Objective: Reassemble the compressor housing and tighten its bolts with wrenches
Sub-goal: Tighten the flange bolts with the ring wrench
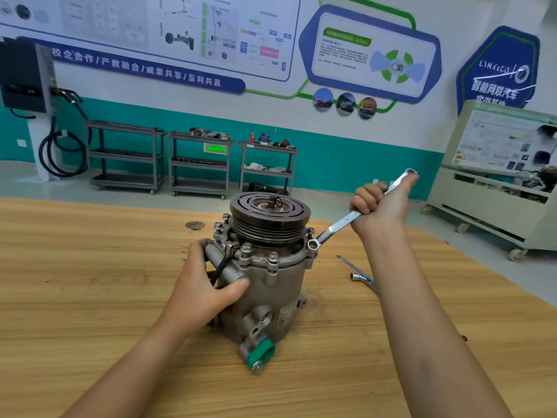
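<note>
A grey metal compressor [271, 294] stands upright on the wooden table [90, 297], its dark grooved pulley [269, 214] on top. Several bolts [246, 248] ring the housing flange under the pulley. My left hand [205, 285] grips the housing's left side, thumb across a tube-shaped lug. My right hand [381, 202] grips the handle of a silver ring wrench [340, 223]. The wrench's lower ring end [313, 244] sits at a bolt on the flange's right edge; its other end sticks up past my fingers. A green cap [261, 352] covers a port at the compressor's base.
Another silver wrench [361, 276] lies on the table right of the compressor. A small dark disc [195, 225] lies behind it to the left. Grey shelf carts [199, 164] stand by the far wall, and a white training bench on wheels [494, 188] at the right.
</note>
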Demonstrator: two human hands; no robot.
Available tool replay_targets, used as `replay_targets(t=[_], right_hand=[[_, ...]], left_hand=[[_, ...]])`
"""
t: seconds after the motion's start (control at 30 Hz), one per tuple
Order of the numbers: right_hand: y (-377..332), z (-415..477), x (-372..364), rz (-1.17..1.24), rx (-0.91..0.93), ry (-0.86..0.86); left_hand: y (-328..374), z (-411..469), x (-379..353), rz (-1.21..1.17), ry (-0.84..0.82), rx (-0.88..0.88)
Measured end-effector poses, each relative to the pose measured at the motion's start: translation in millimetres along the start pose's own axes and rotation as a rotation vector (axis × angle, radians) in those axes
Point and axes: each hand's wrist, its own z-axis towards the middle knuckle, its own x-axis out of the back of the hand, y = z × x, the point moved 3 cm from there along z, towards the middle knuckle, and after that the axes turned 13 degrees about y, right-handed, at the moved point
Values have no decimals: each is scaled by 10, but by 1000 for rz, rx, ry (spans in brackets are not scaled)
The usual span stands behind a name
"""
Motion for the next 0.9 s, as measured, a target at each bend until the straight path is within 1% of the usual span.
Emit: replay_targets(t=[0.13,0.27,0.37,0.47,0.57,0.63,0.7,0.73,0.83,0.9], right_hand=[[39,169,-2,-22,-74,2],[184,286,-90,-157,-179,9],[290,322,-207,-311,-229,8],[421,304,-348,-499,-246,-53],[580,250,-401,-624,-290,-139],[608,255,-354,-712,-267,-168],[549,303,-252,-832,-179,-184],[505,350,-181,-820,-172,-163],[361,487,-8,-426,-298,-13],[299,546,23,-232,-342,35]], left_hand=[[-6,1,-1,-10,1,-14],[4,-9,-4,-20,6,-23],[23,-15,-6,-27,4,-29],[46,-21,-7,-27,11,-26],[58,-25,-10,-25,20,-29],[59,-28,-8,-30,23,-34],[53,-27,-6,-29,21,-35],[49,-28,-8,-30,17,-34],[44,-28,-15,-37,12,-35],[25,-20,-18,-28,20,-39]])
